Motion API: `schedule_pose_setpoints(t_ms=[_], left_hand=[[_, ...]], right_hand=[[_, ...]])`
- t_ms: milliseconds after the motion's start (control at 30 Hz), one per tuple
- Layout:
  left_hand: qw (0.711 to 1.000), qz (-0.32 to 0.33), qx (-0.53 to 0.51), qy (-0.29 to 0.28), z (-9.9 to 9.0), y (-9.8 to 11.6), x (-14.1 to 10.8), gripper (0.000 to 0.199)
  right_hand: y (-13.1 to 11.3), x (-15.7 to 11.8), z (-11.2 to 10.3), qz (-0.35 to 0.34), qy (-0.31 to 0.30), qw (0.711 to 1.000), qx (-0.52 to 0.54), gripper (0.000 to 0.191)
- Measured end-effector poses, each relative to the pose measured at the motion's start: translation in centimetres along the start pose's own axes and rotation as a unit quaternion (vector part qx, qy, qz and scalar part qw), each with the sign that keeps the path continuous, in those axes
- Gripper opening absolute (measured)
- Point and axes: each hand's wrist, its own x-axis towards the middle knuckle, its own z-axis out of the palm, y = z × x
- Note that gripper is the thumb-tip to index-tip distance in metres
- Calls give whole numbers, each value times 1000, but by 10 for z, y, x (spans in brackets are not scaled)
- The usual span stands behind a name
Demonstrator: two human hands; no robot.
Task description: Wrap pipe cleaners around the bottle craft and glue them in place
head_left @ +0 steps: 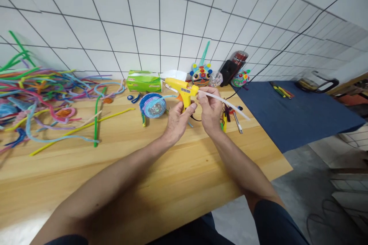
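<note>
A yellow hot glue gun point(184, 89) is held up above the wooden table, its nozzle pointing left. My left hand point(178, 121) is closed around its handle. My right hand point(211, 109) pinches a long whitish glue stick point(227, 102) at the back of the gun, and the stick's free end droops to the right. Just left of the gun lies a round blue and purple coil point(153, 105) with a shiny clear middle. A light blue pipe cleaner point(169, 97) reaches from the coil toward the gun.
Many coloured pipe cleaners point(57, 95) spread over the table's left. Along the tiled wall stand a green tissue box point(144, 81), a colourful animal-face craft point(201, 73) and a dark red bottle point(239, 61). A pen point(238, 122) lies right of my hands, near a dark blue cloth point(276, 115).
</note>
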Motion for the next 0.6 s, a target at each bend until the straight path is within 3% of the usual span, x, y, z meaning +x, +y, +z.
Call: schedule_pose_setpoints(t_ms=[167,333,467,600], left_hand=[[1000,24,8,5,4,2,-3,51],[996,37,74,-11,4,3,-4,41],[969,1,242,-44,2,13,-1,17],[913,-27,390,-117,-1,34,-4,47]], right_hand=[[1,-2,-2,46,-125,991,1,75],[-6,8,-6,148,-255,955,21,68],[-7,18,-11,156,-248,955,40,60],[-2,22,-15,106,-185,977,16,58]])
